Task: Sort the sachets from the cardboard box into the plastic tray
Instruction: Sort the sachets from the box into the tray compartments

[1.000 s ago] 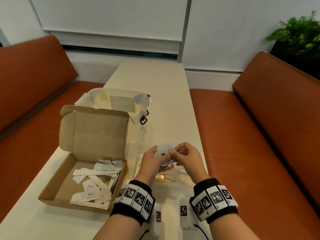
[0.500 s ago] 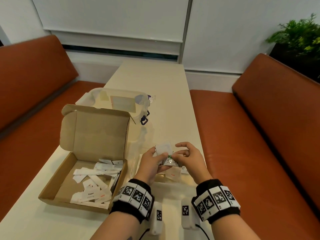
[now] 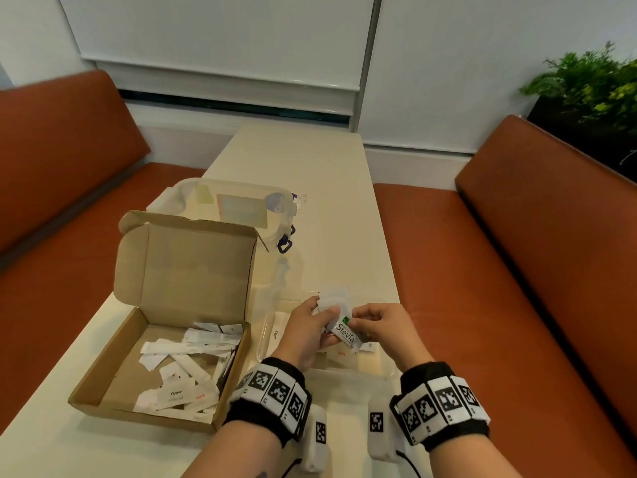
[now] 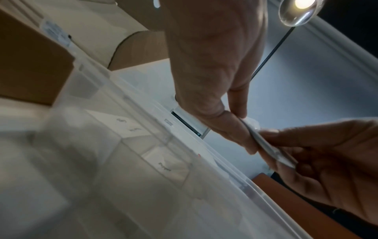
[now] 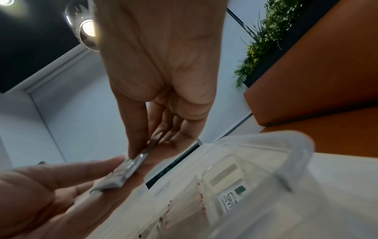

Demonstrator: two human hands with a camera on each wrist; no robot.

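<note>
- Far left, the box (image 3: 113, 381) sits open on the table (image 3: 310, 174), lid flap up, and there's a good scatter of sachets (image 3: 193, 367) still lying in it — long sticks, small squares, one marked Pepper.
- Behind the box, a clear lid (image 3: 238, 205) rests flat, out of play.
- Just right of the box, the tray (image 3: 267, 334) waits with its dividers; a few sachets already lie in the compartments, a Stevia one (image 5: 231, 202) showing in the right wrist view.
- Over the tray, the left hand (image 3: 306, 329) pinches a small stack of white sachets (image 3: 332, 298) between thumb and fingers, fanned upward.
- Next to it, the right hand (image 3: 382, 327) has thumb and forefinger nipped on a Stevia sachet (image 3: 344, 334), which looks to be sliding out of that stack; both hands touch the same bundle.
- My read: sorting is under way but far from over. A handful placed, one bundle in the hands, most of the pile left in the box.
- Likely next call: drop this Stevia one in beside its match on the tray's right side.
</note>
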